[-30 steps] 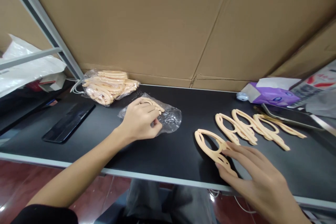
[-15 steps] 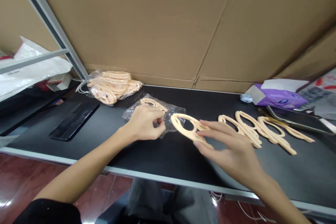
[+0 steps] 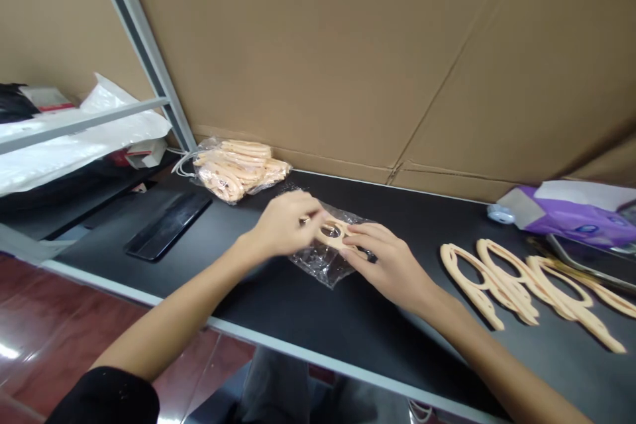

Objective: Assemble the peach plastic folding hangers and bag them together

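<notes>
My right hand is closed on the right part of a cream, loop-shaped piece, held over a clear plastic bag on the black table. At the left end of that piece is my left hand, blurred, its fingertips close to or touching the piece. Whether the left fingers grip anything is not clear. Several similar cream pieces lie in a row at the right. A full clear bag of cream pieces rests at the back left.
A dark phone lies on the left of the table. A purple tissue pack and a dark tablet-like device are at the right. Cardboard stands behind; a metal post rises at the left.
My right hand has brought the cream piece left, over the clear bag and up to my left hand. The camera view has shifted, so the table items appear displaced.
</notes>
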Motion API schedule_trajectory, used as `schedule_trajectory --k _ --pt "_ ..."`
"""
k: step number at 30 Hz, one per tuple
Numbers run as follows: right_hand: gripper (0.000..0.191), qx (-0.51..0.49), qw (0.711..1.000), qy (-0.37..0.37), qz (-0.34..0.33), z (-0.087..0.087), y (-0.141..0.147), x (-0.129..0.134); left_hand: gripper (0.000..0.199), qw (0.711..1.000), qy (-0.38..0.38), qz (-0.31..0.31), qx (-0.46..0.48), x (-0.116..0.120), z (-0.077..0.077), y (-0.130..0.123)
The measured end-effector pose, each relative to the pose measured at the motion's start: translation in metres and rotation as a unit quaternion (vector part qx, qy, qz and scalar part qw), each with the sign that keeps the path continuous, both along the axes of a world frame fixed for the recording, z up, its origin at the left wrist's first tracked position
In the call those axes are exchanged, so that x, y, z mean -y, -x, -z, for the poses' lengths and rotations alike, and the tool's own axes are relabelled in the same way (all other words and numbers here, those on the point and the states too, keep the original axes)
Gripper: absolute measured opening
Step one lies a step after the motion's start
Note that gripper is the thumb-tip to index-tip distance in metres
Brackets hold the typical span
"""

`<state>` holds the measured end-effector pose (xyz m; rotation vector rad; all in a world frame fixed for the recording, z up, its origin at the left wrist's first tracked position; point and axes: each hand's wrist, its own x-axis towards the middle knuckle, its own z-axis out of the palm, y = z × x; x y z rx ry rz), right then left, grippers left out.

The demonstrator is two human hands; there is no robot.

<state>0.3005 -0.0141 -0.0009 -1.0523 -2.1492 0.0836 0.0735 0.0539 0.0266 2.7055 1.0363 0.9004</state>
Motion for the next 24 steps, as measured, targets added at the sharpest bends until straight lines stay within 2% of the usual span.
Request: schedule_trajectory --k 2,4,6,9,13,16,21,24 --pt "0.016 -0.012 1.000 0.013 0.004 0.000 0.000 0.002 0.034 0.998 0.028 -0.058 0.013 -0.027 0.006 0.016" --pt "0.017 -0.030 0.999 0.039 0.011 0.000 0.000 0.006 0.043 0.993 0.090 -0.069 -0.028 -0.050 0.015 0.031" --pt "0.018 -0.045 0.997 0.064 0.012 -0.001 0.002 0.009 0.050 0.980 0.168 -0.062 -0.083 -0.062 0.025 0.040" --pt "0.018 -0.051 0.996 0.071 -0.002 0.000 0.008 0.009 0.054 0.961 0.236 -0.052 -0.137 -0.065 0.033 0.040" --pt "0.022 -0.034 0.997 0.062 -0.009 0.005 0.023 0.001 0.056 0.954 0.250 -0.053 -0.158 -0.060 0.032 0.036" --pt "0.025 -0.002 0.997 0.070 -0.044 0.007 0.031 -0.001 0.057 0.953 0.251 -0.046 -0.164 -0.063 0.031 0.039" --pt "0.031 0.019 0.991 0.107 -0.075 0.003 0.021 0.006 0.064 0.962 0.240 0.000 -0.132 -0.070 0.030 0.046" --pt "0.037 0.066 0.983 0.145 -0.090 -0.003 0.011 0.013 0.064 0.955 0.254 0.012 -0.153 -0.069 0.030 0.046"
